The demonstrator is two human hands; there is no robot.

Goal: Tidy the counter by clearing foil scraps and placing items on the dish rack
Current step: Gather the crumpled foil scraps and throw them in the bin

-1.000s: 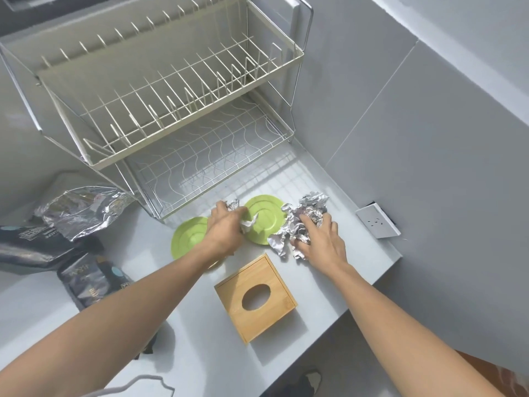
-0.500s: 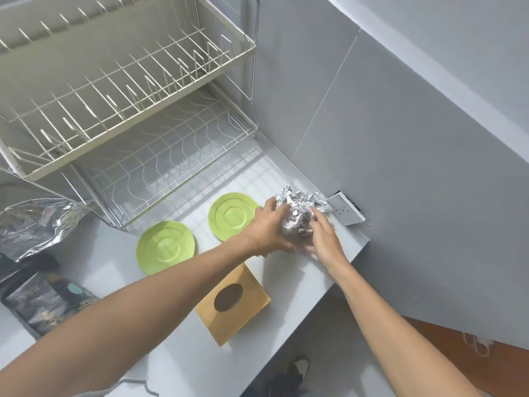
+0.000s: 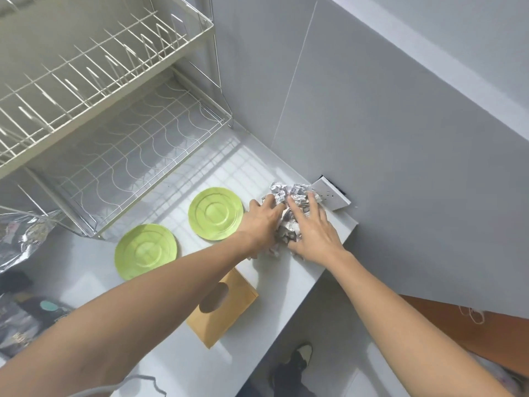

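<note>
Crumpled silver foil scraps [image 3: 289, 196] lie in a heap at the right end of the white counter [image 3: 257, 167], close to the wall. My left hand [image 3: 262, 222] presses on the heap from the left and my right hand [image 3: 312, 230] from the right, so the foil is squeezed between them. Two round green plates lie flat on the counter: one [image 3: 215, 214] just left of my left hand, the other [image 3: 145, 250] nearer and further left. The two-tier wire dish rack [image 3: 120, 116] stands at the back left with nothing in it.
A wooden tissue box [image 3: 229, 308] with an oval hole sits under my left forearm. A white wall socket [image 3: 333, 193] is right behind the foil. Silver and dark bags [image 3: 20, 239] lie at the left edge. The counter's front edge drops to the floor, where a shoe [image 3: 300, 353] shows.
My left hand left the plate with a foil bit and joined the right hand at the heap. Both hands have gathered the spread foil into a tighter ball near the socket.
</note>
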